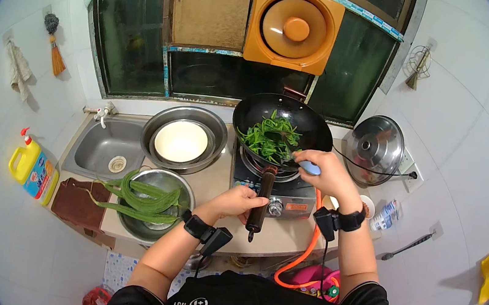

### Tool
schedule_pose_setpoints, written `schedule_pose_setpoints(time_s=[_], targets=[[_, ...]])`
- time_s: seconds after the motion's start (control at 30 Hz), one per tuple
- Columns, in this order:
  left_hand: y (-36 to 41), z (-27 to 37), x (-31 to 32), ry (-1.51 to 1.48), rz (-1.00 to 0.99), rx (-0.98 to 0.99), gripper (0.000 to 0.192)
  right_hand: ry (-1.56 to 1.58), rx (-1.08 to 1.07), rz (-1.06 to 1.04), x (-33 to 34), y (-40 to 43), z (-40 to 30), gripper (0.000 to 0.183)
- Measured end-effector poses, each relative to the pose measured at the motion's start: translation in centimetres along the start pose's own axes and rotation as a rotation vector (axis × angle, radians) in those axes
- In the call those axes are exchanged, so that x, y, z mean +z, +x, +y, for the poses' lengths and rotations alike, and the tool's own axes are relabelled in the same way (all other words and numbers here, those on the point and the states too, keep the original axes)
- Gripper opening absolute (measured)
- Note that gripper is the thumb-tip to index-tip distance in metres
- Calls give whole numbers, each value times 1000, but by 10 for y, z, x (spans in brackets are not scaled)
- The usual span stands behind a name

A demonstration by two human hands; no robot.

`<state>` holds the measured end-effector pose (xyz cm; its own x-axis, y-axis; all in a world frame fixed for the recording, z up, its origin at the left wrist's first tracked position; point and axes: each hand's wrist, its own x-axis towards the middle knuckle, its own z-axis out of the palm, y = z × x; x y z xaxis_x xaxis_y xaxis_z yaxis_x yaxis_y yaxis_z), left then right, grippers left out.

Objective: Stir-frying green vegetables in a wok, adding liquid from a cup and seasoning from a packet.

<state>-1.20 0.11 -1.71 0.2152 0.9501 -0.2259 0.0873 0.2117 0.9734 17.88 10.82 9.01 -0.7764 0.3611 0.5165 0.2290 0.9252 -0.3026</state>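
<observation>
A black wok (313,124) sits on a single-burner gas stove (293,207), its dark wooden handle (261,201) pointing towards me. My left hand (240,202) grips that handle near its middle. Cut green leafy vegetables (269,137) lie in the wok's bottom. Over the wok's near right rim, my right hand (328,170) holds a spatula by its light blue handle (309,167); the blade is partly hidden among the greens. Left of my left hand, long green gourds (146,197) rest in and over the edge of a steel basin (190,191). Both wrists wear black strapped devices.
A sink (108,146) is at the left, beside a large steel basin (148,128) holding a cream bowl (181,141). A steel lid (377,147) leans on the right wall near a power cable. Small bowls stand right of the stove; an orange hose (305,255) hangs in front.
</observation>
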Motion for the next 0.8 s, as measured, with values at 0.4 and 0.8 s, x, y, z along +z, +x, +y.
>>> schedule_pose_setpoints(time_s=[0.4,0.8], targets=[[1,-2,-1,49,7,-3,35,-32,12,124,3,26,30,22],[4,-7,-3,9,-13,17,37,-278,40,8,36,19,44,21]])
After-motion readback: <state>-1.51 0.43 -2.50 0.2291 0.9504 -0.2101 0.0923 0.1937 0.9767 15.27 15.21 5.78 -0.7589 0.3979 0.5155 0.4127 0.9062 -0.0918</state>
